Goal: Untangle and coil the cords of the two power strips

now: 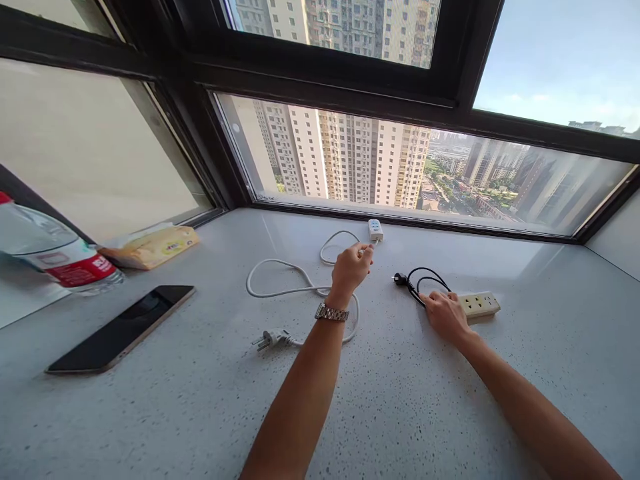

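Observation:
My left hand (351, 270), with a metal watch on its wrist, is closed in a pinch on the white cord just below the small white power strip (375, 230). The white cord (280, 292) loops loosely over the counter and ends in a white plug (270, 339) lying at the lower left. To the right, my right hand (444, 315) has its fingers closed on a coiled black cord (434, 272) beside a beige power strip (479, 305). The black plug (399, 279) lies left of that hand. Part of the black cord is hidden under my fingers.
On the left, a dark-screened tablet (123, 330) lies flat on the speckled white counter (210, 413). Behind it are a yellow tissue pack (155, 247) and a clear bottle with a red label (83, 268). A dark-framed window (350, 83) borders the counter's far edge.

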A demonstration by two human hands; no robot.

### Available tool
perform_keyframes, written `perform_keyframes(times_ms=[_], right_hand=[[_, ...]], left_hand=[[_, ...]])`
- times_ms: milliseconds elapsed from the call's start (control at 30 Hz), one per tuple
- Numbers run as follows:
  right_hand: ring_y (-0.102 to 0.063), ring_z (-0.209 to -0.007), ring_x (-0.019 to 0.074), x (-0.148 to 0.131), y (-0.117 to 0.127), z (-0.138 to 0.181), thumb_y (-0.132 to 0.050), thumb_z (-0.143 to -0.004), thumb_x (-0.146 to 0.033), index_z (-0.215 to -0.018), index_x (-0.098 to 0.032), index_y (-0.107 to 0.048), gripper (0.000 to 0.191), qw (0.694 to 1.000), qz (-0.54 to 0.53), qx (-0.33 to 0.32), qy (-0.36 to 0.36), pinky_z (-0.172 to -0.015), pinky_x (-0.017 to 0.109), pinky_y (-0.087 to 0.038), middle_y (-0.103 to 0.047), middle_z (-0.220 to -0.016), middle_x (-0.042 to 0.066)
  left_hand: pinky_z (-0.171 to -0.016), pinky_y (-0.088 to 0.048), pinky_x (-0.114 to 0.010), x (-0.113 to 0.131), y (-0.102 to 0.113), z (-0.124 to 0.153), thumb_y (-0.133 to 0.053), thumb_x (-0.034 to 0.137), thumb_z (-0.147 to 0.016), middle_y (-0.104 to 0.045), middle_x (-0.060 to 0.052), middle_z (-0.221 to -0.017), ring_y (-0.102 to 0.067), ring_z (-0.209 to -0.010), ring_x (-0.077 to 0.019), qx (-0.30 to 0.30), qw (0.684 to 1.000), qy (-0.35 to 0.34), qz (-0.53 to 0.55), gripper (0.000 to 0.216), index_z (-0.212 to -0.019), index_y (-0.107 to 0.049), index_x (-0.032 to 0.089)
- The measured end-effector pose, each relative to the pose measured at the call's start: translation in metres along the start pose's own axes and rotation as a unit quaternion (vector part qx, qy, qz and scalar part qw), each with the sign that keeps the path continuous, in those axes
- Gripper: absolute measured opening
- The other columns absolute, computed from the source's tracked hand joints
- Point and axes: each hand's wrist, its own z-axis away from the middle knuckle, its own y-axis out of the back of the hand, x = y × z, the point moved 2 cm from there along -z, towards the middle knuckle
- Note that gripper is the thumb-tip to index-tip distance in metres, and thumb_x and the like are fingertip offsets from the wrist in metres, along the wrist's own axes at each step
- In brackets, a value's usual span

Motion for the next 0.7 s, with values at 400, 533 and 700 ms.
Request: perform_keyframes(times_ms=[400,533,700], right_hand=[[-0.063,-0.088,0.0299,0.236,-0.020,0.106,-0.034,-0.084,-0.021,-0.107,-0.033,-0.069,0.044,0.976,0.069,0.061,-0.197,-0.081,0.053,-0.040,-0.070,-0.095,0.011],[-0.055,-0.105,0.0385,0.233,-0.008,0.112,-0.036,-0.083,-0.024,-0.110,-0.023,-0.069,0.043,0.947,0.123,0.154,-0.256,-0.084,0.060,-0.039,-0.064,-0.113,0.020],[-0.041,-0.125,0.0336,0.091,0.023,0.067,-0.041,-0.090,-0.052,-0.139,-0.019,-0.044,0.060,0.987,-0.071,0.131,-0.052,-0.097,0.050,-0.039,-0.053,-0.132,0.016]], left_hand=[[-0.075,-0.047,-0.029,-0.092,0.109,0.067,-0.055,0.058,-0.070,-0.069,-0.007,-0.110,-0.063,-0.098,-0.0270,-0.124,0.962,-0.044,-0.238,0.047,-0.102,-0.069,0.027],[-0.072,-0.048,-0.029,-0.120,0.127,0.097,-0.070,0.048,-0.057,-0.069,-0.007,-0.107,-0.063,-0.093,-0.0284,-0.195,0.950,-0.055,-0.238,0.039,-0.091,-0.072,0.029],[-0.054,-0.045,-0.022,-0.070,0.096,0.108,-0.060,0.038,-0.071,-0.065,-0.004,-0.074,-0.059,-0.061,-0.0156,-0.156,0.977,-0.125,-0.074,0.016,-0.073,-0.066,0.022]])
